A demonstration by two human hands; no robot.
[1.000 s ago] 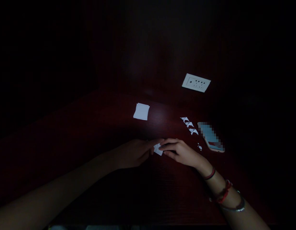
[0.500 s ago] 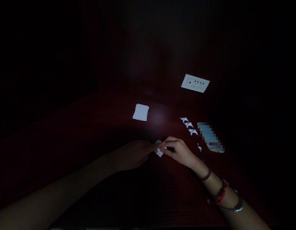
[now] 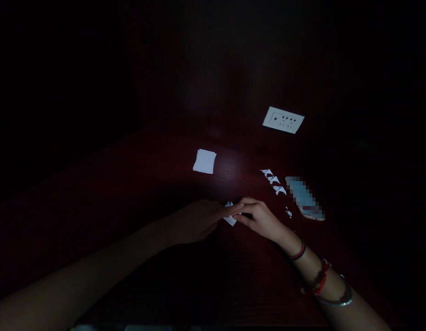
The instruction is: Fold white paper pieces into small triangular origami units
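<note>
A small folded piece of white paper (image 3: 230, 220) lies on the dark red table, partly covered by my fingers. My left hand (image 3: 195, 221) comes in from the left and holds the paper down, its index finger stretched across it to the right hand's fingertips. From the right, my right hand (image 3: 259, 219) has its bent fingers and thumb closed on the paper's right side. Beyond the hands is a stack of white paper squares (image 3: 204, 162). Several small folded paper pieces (image 3: 273, 181) stand in a row to the right.
Right of the folded pieces lies a phone (image 3: 305, 198) with a blurred screen. Tiny paper scraps (image 3: 289, 212) are scattered near it. A white socket panel (image 3: 284, 120) is on the dark wall behind the table (image 3: 158, 170). Much of the surroundings is too dark to make out.
My left index finger has slid a little to the right across the folded paper. The right hand keeps its place at the paper. The whole view has shifted slightly.
</note>
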